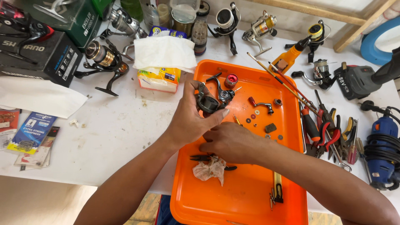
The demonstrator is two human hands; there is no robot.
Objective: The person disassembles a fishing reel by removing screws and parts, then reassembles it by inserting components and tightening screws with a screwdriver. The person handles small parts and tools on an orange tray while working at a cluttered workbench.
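fingers [199,96] of the left hand [189,121] are wrapped round a dark spinning reel body [210,101], held up just over the far left part of the orange tray [246,196]. right hand [229,142] sits low on the tray, fingers curled under, can't tell if they're pinching anything. crumpled tissue [210,170] and black pliers [200,158] right beside it, small washers [252,117] and a red cap [231,79] further in, tissue box [160,75] on the white bench [116,129]
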